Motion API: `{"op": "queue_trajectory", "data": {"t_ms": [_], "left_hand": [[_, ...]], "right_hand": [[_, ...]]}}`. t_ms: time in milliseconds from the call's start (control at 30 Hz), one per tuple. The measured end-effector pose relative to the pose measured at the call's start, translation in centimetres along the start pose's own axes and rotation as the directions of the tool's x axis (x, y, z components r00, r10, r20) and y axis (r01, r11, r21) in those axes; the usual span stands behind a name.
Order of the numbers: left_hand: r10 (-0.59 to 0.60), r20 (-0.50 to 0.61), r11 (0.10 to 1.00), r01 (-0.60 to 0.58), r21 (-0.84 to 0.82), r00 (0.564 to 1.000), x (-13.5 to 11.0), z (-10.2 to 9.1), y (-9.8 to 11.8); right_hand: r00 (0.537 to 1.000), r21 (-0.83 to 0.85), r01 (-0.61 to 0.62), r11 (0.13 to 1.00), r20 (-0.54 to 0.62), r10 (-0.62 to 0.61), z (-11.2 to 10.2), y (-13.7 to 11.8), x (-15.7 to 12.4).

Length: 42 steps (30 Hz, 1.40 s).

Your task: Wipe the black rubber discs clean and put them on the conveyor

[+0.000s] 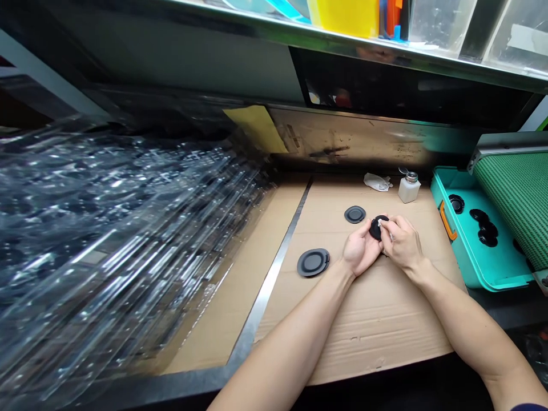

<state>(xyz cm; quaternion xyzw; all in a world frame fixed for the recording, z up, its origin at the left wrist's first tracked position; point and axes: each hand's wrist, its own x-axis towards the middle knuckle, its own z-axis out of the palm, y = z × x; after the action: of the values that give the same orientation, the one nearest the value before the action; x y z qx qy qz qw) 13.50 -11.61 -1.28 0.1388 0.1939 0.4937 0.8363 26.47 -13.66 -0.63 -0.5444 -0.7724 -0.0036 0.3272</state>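
My left hand (pixel 362 249) holds a round black disc (pixel 375 230) up over the cardboard, its fingers closed around the rim. Pinched in my right hand (pixel 401 242) is a small white wipe (pixel 380 222), pressed against the face of that disc. Two more black discs lie flat to the left of my hands: a smaller one (pixel 355 214) just behind, and a larger-looking one (pixel 314 262) nearer to me. The underside of the held disc is hidden by my left fingers.
Stacked clear plastic trays (pixel 141 240) fill the left side. Behind my hands stand a white pump bottle (pixel 409 187) and a crumpled white wipe (pixel 377 182). At right, a teal bin (pixel 468 262) holds several black discs beside a green conveyor belt (pixel 518 188). A shelf edge (pixel 342 48) overhangs the back.
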Motion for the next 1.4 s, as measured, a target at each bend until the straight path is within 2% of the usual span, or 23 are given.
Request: {"op": "queue_trajectory", "data": {"t_ms": [100, 200, 267, 300, 433, 567, 700, 867, 1033, 1200, 1400], "left_hand": [[0.0, -0.011, 1.0, 0.0, 0.003, 1.0, 0.0, 0.0, -0.5], [-0.027, -0.027, 1.0, 0.027, 0.003, 0.999, 0.1, -0.2, -0.4], [-0.034, -0.031, 0.999, 0.034, 0.006, 0.999, 0.2, -0.4, -0.3], [-0.028, -0.033, 1.0, 0.029, 0.006, 0.999, 0.2, -0.5, -0.2], [-0.017, -0.038, 1.0, 0.017, 0.009, 0.999, 0.3, -0.3, -0.6], [-0.007, -0.059, 1.0, 0.007, 0.002, 0.998, 0.2, -0.1, -1.1], [-0.018, -0.059, 0.999, 0.021, 0.048, 0.998, 0.2, -0.2, -1.3], [0.02, -0.086, 0.999, -0.016, 0.048, 0.996, 0.3, -0.3, -1.4], [0.026, -0.11, 0.998, -0.02, 0.053, 0.994, 0.2, 0.0, -0.8], [0.09, -0.175, 0.996, -0.089, 0.015, 0.98, 0.1, -0.3, 0.0], [0.039, -0.112, 0.998, -0.034, 0.052, 0.993, 0.4, -0.9, -0.1]], "right_hand": [[1.0, 0.006, 0.015, 1.0, 0.023, -0.016, 0.4, 0.0, -0.1], [0.978, 0.081, 0.143, 0.986, 0.14, -0.153, 0.2, -0.1, -0.1], [0.958, 0.049, 0.189, 0.981, 0.211, -0.196, -0.1, -0.2, 0.0], [0.958, -0.002, 0.183, 0.983, 0.223, -0.178, -0.3, -0.2, 0.0], [0.992, -0.177, 0.054, 0.983, 0.118, -0.033, -0.7, 0.2, 0.3], [0.994, -0.153, 0.074, 0.986, 0.089, -0.061, -0.4, 0.8, 0.5], [1.0, -0.221, -0.013, 0.975, 0.023, 0.018, 0.0, 0.7, 0.5], [0.999, -0.207, 0.027, 0.978, 0.05, -0.016, 0.3, 0.5, 0.3], [0.997, -0.256, -0.08, 0.963, -0.015, 0.079, 0.4, 1.6, 0.3], [0.998, -0.194, 0.056, 0.979, 0.051, -0.047, 0.9, 1.2, -0.1], [0.976, -0.007, 0.163, 0.987, 0.146, -0.16, 1.2, 0.4, -0.4]]}}
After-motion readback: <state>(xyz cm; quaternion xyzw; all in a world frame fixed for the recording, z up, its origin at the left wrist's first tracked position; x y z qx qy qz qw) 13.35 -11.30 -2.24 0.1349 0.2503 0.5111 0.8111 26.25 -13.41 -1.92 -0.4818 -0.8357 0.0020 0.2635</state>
